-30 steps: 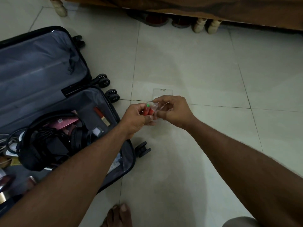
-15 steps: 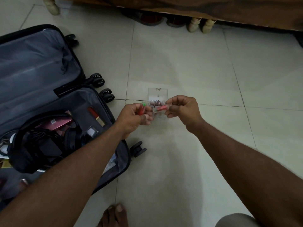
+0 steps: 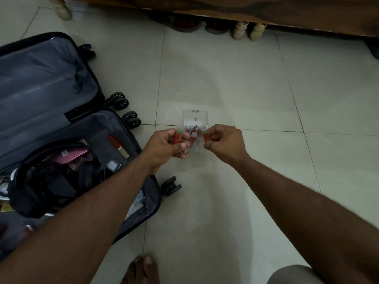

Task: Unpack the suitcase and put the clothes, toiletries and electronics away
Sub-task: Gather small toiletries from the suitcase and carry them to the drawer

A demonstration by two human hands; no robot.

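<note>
My hands are now holding apart: left hand (image 3: 167,145) pinching one red tube (image 3: 176,137), right hand (image 3: 223,143) pinching another red tube (image 3: 206,136), over the clear organizer (image 3: 195,119) at 12 o'clock, which is holding small bottles (image 3: 193,133).

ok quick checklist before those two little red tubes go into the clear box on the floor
1. Left hand grips its red tube: ok.
2. Right hand pinches the other red tube: ok.
3. Clear box open, lid back on the floor: ok.
4. Free slot for both tubes: cannot tell; small items already fill the near row, the rest is hidden by the hands.
5. Green caps seated on both tubes: ok, as far as they show.
6. Suitcase emptied: not ok; headphones and other items remain inside.
</note>
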